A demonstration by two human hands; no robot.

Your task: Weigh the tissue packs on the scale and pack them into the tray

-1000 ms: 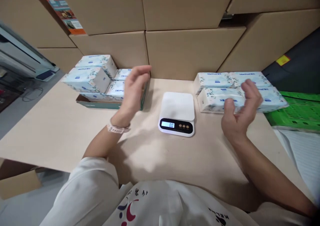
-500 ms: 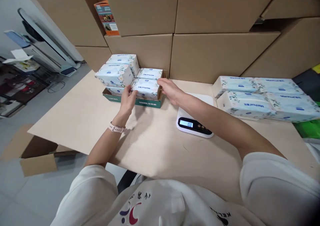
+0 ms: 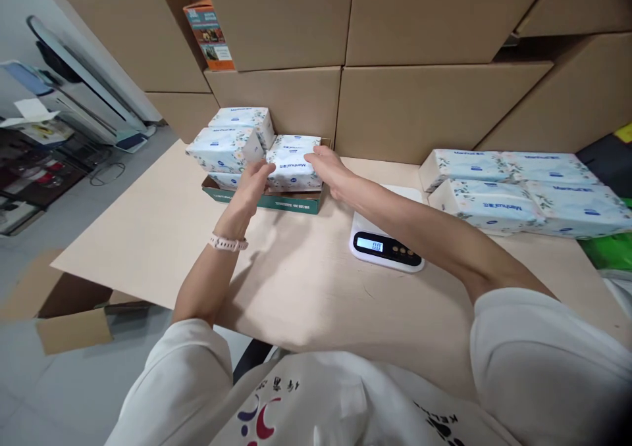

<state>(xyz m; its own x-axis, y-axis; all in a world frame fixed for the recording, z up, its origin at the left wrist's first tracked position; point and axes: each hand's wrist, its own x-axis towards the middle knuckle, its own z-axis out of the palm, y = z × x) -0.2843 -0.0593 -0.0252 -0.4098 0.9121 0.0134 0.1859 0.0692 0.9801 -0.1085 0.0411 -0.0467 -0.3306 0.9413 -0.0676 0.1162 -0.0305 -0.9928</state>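
A pack of tissues (image 3: 295,172), white and pale blue with printed flowers, is gripped between my two hands at the right front of a shallow green carton (image 3: 291,202). My left hand (image 3: 255,181) presses its left side and my right hand (image 3: 330,170) its right side. Its front face shows fully above the carton's rim. Just behind it lies another tissue pack (image 3: 296,142). On the left of the carton, tissue packs are stacked higher, with one pack (image 3: 224,148) at the front on top. My fingertips are partly hidden behind the held pack.
A white digital scale (image 3: 388,252) reading 0.0 lies under my right forearm. Several more tissue packs (image 3: 494,206) sit at the table's right. Large cardboard boxes (image 3: 434,110) wall off the back. An open carton (image 3: 74,331) stands on the floor at left.
The front right tissue pack has risen slightly and tipped, so more of its front face shows above the carton's rim. Both hands have moved up a little with it.
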